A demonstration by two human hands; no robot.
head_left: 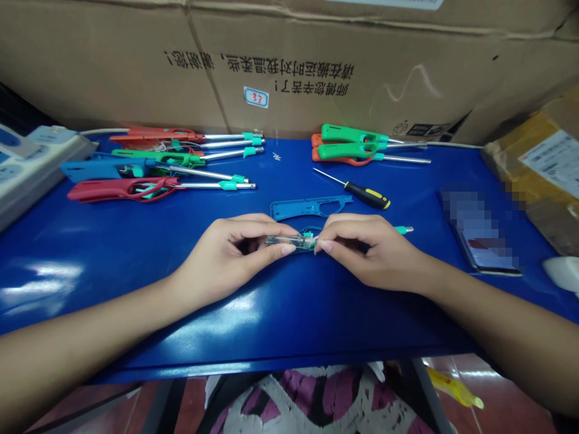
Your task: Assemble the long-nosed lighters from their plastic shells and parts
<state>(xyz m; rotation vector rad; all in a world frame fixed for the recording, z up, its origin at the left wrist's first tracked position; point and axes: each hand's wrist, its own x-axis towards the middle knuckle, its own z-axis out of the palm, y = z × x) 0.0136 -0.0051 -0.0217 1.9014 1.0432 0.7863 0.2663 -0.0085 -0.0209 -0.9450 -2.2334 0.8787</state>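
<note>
Both my hands meet over the middle of the blue table point(113, 265). My left hand point(230, 253) pinches a clear tube-like insert point(289, 241) of an opened blue gas lighter. My right hand point(362, 247) grips the same lighter's other end, whose metal nozzle with a teal collar point(404, 229) sticks out to the right. The lighter's loose blue shell half point(310, 208) lies just behind my fingers. A black and yellow screwdriver point(357, 191) rests behind my right hand.
Several red, green and blue long-nozzle lighters point(158, 163) lie at the back left, a few green and orange ones point(357, 147) at the back right. A phone point(484, 241) lies right, a power strip point(36, 163) left, cardboard boxes point(316, 60) behind.
</note>
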